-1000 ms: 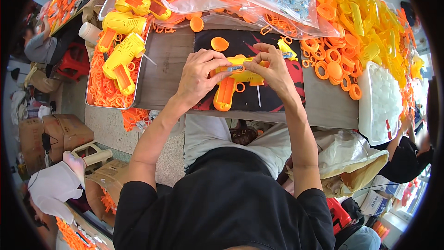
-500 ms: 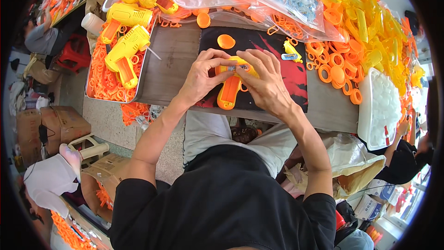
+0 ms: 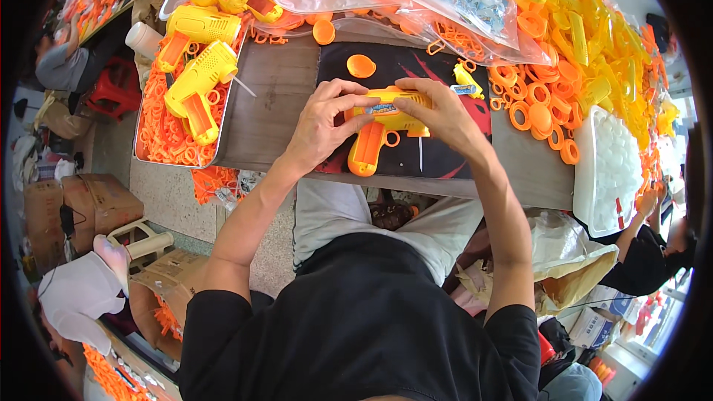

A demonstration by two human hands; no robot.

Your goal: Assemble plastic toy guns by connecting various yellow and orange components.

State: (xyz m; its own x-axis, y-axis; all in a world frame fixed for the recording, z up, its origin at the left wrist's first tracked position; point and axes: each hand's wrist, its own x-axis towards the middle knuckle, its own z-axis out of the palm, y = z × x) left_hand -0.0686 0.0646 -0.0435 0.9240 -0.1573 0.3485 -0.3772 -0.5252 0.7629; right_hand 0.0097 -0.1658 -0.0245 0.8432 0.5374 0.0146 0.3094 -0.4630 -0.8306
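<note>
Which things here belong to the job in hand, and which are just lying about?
Likely part of the job:
yellow toy gun, with left hand and right hand on it
blue label on its side
similar toy guns nearby
dark mat beneath

Probably just lying about:
cardboard boxes
white cup
pale stool

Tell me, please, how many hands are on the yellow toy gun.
2: the left hand at the yellow toy gun's left end, the right hand over its right part.

So yeah, both forearms [image 3: 256,208] angle inward, left hand [image 3: 321,120] and right hand [image 3: 450,115] pretty close together, fingers [image 3: 339,88] bent, thumbs [image 3: 413,109] pointing toward each other, elbows [image 3: 229,271] kinda wide.
</note>
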